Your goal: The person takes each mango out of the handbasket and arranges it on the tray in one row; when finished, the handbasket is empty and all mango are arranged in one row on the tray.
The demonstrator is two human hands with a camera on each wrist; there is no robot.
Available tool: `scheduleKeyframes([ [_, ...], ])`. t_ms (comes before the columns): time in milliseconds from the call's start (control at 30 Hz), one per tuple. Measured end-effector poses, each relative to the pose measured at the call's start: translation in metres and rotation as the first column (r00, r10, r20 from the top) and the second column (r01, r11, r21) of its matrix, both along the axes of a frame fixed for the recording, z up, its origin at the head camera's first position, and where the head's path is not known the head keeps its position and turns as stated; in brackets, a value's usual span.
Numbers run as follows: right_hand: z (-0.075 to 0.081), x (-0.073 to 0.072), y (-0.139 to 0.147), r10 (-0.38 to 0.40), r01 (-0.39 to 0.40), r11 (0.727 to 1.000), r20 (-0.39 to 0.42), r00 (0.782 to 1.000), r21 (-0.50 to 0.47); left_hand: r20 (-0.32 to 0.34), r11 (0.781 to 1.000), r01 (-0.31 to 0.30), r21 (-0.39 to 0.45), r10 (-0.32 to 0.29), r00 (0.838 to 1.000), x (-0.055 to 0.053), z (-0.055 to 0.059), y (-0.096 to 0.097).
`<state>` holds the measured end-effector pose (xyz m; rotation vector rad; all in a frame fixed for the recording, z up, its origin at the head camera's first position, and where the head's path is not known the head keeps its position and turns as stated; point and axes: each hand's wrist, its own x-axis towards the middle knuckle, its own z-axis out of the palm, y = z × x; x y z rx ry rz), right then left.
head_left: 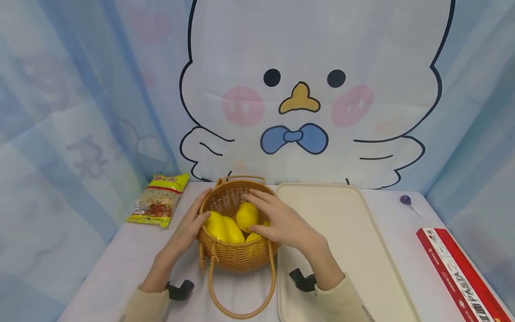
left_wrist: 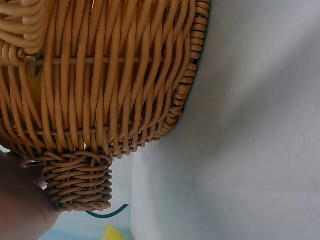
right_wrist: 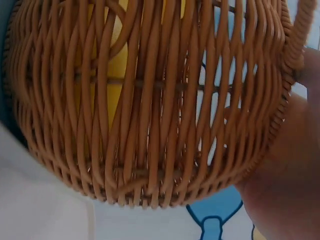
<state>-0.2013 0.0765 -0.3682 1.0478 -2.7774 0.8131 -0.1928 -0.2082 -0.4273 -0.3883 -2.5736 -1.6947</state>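
A round woven wicker basket [head_left: 241, 259] stands on the table, its rope-like handle [head_left: 241, 316] folded down toward the front. Inside lie a lemon [head_left: 247, 217], an elongated yellow fruit [head_left: 233, 230] and more yellow fruit partly hidden by the rim. My left hand [head_left: 189, 226] holds the basket's left side, thumb over the rim and fingers along the outside. At the right side my right hand [head_left: 281, 219] rests over the rim, fingers extended across the opening and thumb above the front fruit. The wicker wall [right_wrist: 150, 100] fills much of the right wrist view.
A cream tray [head_left: 342, 250] lies right beside the basket. Behind left is a yellow food packet [head_left: 161, 200]. On the right are a purple lollipop [head_left: 406, 200] and a red pasta box [head_left: 462, 277]. A printed curtain [head_left: 301, 165] closes off the back.
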Motion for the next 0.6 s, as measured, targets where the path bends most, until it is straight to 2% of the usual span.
scheduleKeyframes([
  [433,0.002,-0.005,-0.02,-0.05,0.048,0.988,0.008,0.999,0.144,-0.032,0.999,-0.02,0.048,0.021,0.999,0.002,0.0,0.005],
  [600,0.004,-0.009,-0.029,-0.056,0.053,0.964,0.001,0.998,0.259,-0.016,0.998,-0.007,0.067,0.008,1.0,0.001,-0.003,0.002],
])
